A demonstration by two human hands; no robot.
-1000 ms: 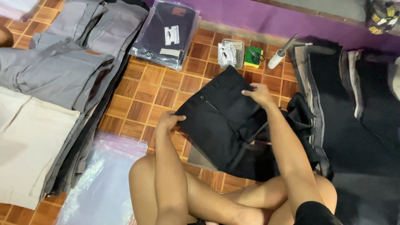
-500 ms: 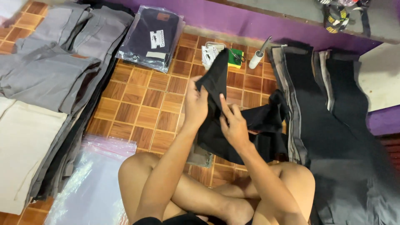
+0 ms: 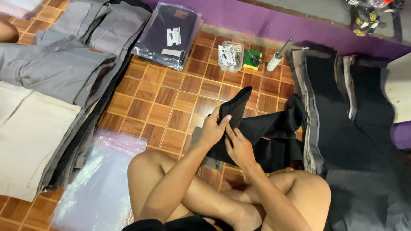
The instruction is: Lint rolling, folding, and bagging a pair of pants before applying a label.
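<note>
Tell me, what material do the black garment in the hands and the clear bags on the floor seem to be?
Black garment: it looks like matte woven cloth, since it folds softly without shine; the exact fibre is unclear. Clear bags: probably thin glossy plastic film, see-through, with bright wrinkled reflections.

Black trousers (image 3: pixel 261 132): matt woven cloth, smooth, soft in the folds, pinched between bare fingers (image 3: pixel 226 121) of left hand (image 3: pixel 212 130) and right hand (image 3: pixel 239 148). Floor (image 3: pixel 162 98): wood-look parquet tiles, orange-brown, faint satin sheen. Grey stack (image 3: pixel 64 64): matt cloth, fine weave, creased. Beige stack (image 3: pixel 25 137): matt cloth, plain. Dark stack (image 3: pixel 359 128): matt cloth, slightly coarser in look, paler cloth edges showing between the layers. Clear bags (image 3: pixel 102 184): thin glossy plastic film, crinkled, pink-tinted along the seal. Packed garment (image 3: pixel 169 34): dark cloth under glossy clear plastic, with paper label. Small box (image 3: pixel 231 55): clear hard plastic, paper tags inside. Roller (image 3: pixel 277 57): white, smooth, plastic-looking. Wall base (image 3: pixel 265 21): purple paint, matt.
</note>
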